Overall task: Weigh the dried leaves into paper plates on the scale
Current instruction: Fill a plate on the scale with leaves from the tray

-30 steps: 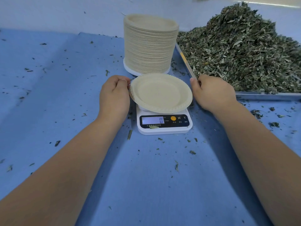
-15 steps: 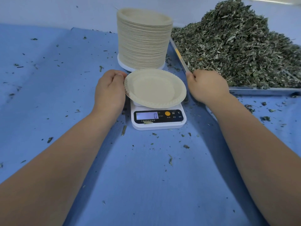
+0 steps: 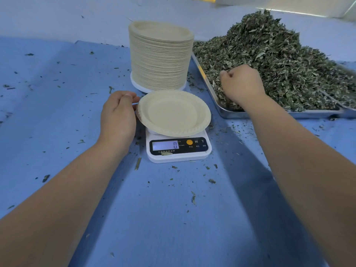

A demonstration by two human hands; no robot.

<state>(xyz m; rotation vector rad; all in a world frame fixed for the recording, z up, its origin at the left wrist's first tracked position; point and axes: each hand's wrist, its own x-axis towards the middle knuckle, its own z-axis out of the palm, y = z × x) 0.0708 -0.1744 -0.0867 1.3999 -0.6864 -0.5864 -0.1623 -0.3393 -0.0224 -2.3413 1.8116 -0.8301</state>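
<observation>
An empty paper plate sits on a small white digital scale whose display reads 0. My left hand is at the plate's left rim, its fingers curled and pinching the edge. A big heap of dried green leaves fills a metal tray on the right. My right hand is dug into the near left side of the heap, fingers curled down around leaves.
A tall stack of paper plates stands just behind the scale, close to the tray's left edge. Loose leaf bits are scattered over the blue cloth that covers the table.
My right hand left the plate's right rim and moved up and right into the leaf heap. My left hand stays at the plate's left rim.
</observation>
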